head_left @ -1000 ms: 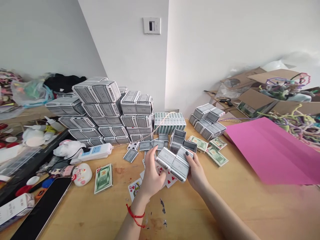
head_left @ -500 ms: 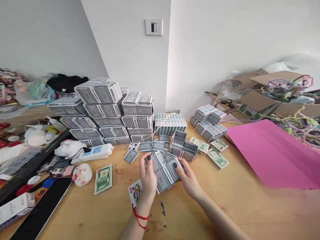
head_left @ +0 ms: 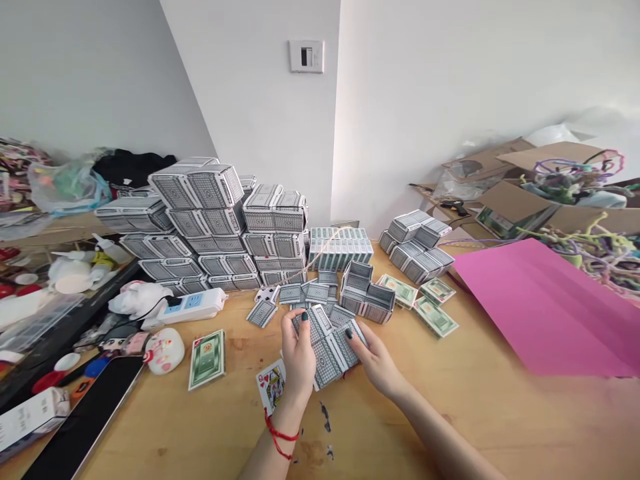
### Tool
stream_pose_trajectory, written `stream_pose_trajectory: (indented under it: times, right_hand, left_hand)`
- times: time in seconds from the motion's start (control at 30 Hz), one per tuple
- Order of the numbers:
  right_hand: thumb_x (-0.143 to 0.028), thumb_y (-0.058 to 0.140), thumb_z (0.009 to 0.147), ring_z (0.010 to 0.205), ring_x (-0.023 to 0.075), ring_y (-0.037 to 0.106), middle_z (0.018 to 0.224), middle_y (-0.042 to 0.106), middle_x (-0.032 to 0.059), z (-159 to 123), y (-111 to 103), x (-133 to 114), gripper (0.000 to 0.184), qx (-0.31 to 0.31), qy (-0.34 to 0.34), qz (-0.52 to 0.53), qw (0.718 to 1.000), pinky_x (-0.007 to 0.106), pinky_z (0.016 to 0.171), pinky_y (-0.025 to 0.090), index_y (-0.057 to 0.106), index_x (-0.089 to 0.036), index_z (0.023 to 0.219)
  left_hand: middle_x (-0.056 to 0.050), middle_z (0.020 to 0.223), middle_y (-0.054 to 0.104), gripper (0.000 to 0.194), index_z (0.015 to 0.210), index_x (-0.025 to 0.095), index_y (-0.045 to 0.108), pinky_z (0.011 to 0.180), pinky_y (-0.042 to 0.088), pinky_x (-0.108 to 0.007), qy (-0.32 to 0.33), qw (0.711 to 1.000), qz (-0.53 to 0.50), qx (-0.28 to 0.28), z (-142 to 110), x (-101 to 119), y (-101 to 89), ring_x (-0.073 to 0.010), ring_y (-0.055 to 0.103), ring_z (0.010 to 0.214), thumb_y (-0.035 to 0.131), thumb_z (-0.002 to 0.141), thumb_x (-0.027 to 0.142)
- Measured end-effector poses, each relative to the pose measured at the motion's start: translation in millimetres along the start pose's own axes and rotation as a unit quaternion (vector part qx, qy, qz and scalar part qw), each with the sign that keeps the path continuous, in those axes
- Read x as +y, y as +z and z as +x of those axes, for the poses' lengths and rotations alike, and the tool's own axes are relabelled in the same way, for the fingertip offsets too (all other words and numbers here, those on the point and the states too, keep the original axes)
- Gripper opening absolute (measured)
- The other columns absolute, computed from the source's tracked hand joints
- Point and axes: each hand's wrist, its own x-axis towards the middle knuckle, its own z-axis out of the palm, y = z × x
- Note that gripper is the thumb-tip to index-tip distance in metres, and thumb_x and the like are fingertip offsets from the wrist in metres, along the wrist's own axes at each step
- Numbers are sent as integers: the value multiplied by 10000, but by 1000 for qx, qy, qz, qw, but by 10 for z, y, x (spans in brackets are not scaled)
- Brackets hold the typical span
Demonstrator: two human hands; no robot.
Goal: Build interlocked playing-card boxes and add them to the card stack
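Observation:
Both hands hold a piece made of folded playing cards (head_left: 331,353), its grey patterned backs facing up. My left hand (head_left: 300,353) grips its left edge with the thumb on top. My right hand (head_left: 375,360) closes on the right edge, thumb pressing the upper face. Under my left wrist lies a queen of hearts card (head_left: 271,385), face up. Just beyond the hands are several loose folded cards (head_left: 316,292) and an open box-like form of folded cards (head_left: 367,293). The fingers beneath the held piece are hidden.
Tall stacks of card blocks (head_left: 200,213) stand at the back left, a smaller stack (head_left: 417,243) at the back right. Green card packs (head_left: 436,317) lie on the table, another pack (head_left: 207,359) at left. Nearby are a power strip (head_left: 193,307), tablet (head_left: 85,420) and pink sheet (head_left: 545,307).
My left thumb has shifted slightly to the right over the held card piece, and the piece has tilted a little. My right hand stays nearly in place.

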Motion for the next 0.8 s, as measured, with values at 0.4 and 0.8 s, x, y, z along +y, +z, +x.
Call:
stream_pose_trajectory:
  times: [0.4, 0.8]
  right_hand:
    - [-360, 681, 702, 749, 165, 601, 853, 613, 28, 16, 2, -35, 284, -3, 6, 166, 986, 327, 639, 546, 575, -202, 913]
    - [-375, 605, 743, 686, 174, 589, 1170, 519, 94, 113, -279, 4, 399, 167, -152, -197, 954, 314, 504, 525, 527, -265, 1119]
  left_hand:
    - [-67, 1284, 478, 544, 1270, 293, 298, 800, 472, -288, -70, 979, -191, -30, 79, 116, -39, -185, 549, 1066, 515, 772, 258]
    - [-84, 1007, 675, 429, 998, 167, 580, 718, 482, -296, -155, 955, -205, -149, 174, 188, -181, -224, 629, 894, 713, 598, 247]
